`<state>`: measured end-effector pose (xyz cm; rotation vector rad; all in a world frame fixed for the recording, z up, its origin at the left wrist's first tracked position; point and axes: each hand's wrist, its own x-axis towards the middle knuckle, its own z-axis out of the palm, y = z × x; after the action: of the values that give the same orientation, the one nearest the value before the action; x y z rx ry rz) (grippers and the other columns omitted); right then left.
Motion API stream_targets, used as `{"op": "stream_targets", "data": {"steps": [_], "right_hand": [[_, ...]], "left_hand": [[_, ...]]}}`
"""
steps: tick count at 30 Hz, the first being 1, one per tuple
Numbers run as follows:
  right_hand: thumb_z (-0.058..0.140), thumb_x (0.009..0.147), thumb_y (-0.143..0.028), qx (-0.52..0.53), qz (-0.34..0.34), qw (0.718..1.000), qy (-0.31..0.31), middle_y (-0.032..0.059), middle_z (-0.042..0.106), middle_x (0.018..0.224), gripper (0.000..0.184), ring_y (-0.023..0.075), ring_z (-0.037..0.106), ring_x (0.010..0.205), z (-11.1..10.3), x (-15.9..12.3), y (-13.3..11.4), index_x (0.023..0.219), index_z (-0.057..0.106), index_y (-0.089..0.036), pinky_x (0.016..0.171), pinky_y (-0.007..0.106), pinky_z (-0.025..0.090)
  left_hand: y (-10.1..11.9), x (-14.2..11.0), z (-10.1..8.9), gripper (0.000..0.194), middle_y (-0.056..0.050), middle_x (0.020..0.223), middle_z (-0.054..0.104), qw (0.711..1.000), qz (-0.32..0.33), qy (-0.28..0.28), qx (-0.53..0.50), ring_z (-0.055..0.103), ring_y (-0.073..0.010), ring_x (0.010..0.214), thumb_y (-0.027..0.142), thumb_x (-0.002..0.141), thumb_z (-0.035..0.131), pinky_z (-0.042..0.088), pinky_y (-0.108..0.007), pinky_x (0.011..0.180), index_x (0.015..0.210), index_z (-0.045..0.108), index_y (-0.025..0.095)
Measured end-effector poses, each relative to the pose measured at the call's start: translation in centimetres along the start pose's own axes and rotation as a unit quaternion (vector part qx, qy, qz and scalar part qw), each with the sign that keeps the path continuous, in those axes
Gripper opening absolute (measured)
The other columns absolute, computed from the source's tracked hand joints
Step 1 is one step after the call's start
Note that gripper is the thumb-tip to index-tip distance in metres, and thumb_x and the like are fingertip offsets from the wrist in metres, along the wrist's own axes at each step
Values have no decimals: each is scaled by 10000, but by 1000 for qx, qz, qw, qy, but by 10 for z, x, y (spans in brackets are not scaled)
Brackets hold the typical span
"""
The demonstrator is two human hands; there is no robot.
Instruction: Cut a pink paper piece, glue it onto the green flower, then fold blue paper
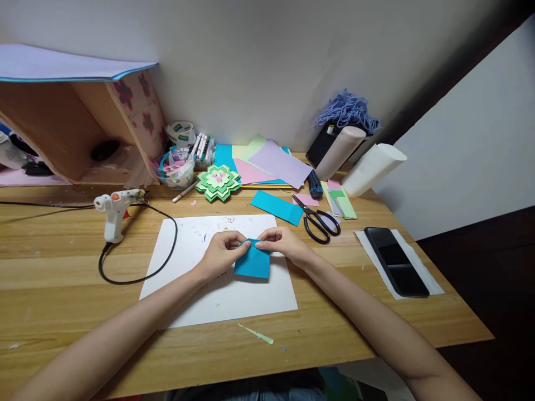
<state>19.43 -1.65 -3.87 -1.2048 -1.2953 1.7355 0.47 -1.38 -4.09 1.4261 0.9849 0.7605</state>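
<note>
Between both hands is a small piece of blue paper (252, 264), held by its top edge above a white sheet (188, 303). My left hand (223, 252) pinches the upper left part with thumb and fingers. At the upper right corner, my right hand (286, 244) pinches the same paper, its thumb close to the left one. Behind the hands lies a blue paper strip (276, 207), beside black-handled scissors (316, 218). A layered green paper flower (218, 182) with a pink centre rests further back.
On the left lies a white glue gun (116, 214) with its black cord looping onto the sheet. Coloured papers (280, 161), a marker box (203, 149) and a cardboard box (137, 122) stand along the wall. A phone (396, 260) lies at right; a green paper scrap (259, 335) is in front.
</note>
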Motion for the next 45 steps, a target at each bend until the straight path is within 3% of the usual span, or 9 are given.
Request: {"op": "stream_targets", "data": {"steps": [6,13,19,23,25,28,31,33,45], "right_hand": [[767,566,-284,60,31,996,-50,31,682,725,316,115,591,646,-15,4,0,834,697,-133,647,246,447],[802,502,-282,91,24,993,73,2,637,609,287,91,564,558,-12,8,5,683,645,-125,571,221,430],[754,584,-358,79,-55,990,99,-72,552,514,365,65,465,437,-10,8,8,836,565,-174,457,195,345],[709,648,-357,-22,-102,991,88,-16,639,658,355,124,569,572,-4,6,5,903,528,-188,538,236,414],[661,707,-345,-101,-169,971,138,35,663,825,294,174,612,771,-1,3,2,924,531,-195,668,291,459],[630,748,-317,-281,-317,887,185,79,613,1066,237,211,545,1018,4,-4,-2,947,562,-207,863,371,415],[650,741,-322,-430,-415,793,116,71,621,1065,243,211,537,1012,8,-8,-1,949,586,-215,891,382,390],[617,776,-312,-477,-435,758,92,64,644,1026,218,201,551,981,12,-8,3,969,591,-214,868,370,403],[521,839,-192,-473,-432,754,144,55,686,945,148,179,603,925,8,-5,9,924,639,-222,804,335,450]], "left_hand": [[-2,5,-3,324,10,557,526,998,-49,18,-46,439,-79,507,425,658,653,318,-190,471,669,599,105],[1,8,-7,321,43,519,485,994,-57,9,-96,431,-64,478,431,667,649,327,-183,470,641,560,123],[6,5,-8,275,-4,557,601,984,-88,-143,-53,618,-152,589,385,688,644,418,-223,550,664,516,142],[8,4,-7,344,-59,609,651,976,-91,-199,-10,641,-167,616,443,770,545,437,-242,588,642,557,125],[6,6,-6,385,-75,618,658,977,-100,-186,-23,644,-174,610,482,770,533,454,-257,596,655,569,115],[1,12,-6,399,-79,654,667,981,-127,-112,-93,651,-185,620,509,722,583,486,-279,606,746,579,111],[-1,16,-8,379,-58,717,670,977,-125,-62,-163,645,-160,646,474,696,633,505,-285,670,817,583,118],[0,16,-11,334,-46,730,666,973,-115,-64,-192,637,-141,666,433,707,640,505,-272,709,810,589,119],[6,15,-17,363,-157,823,698,966,-149,-93,-192,659,-200,784,402,734,627,506,-305,760,864,660,65]]}}
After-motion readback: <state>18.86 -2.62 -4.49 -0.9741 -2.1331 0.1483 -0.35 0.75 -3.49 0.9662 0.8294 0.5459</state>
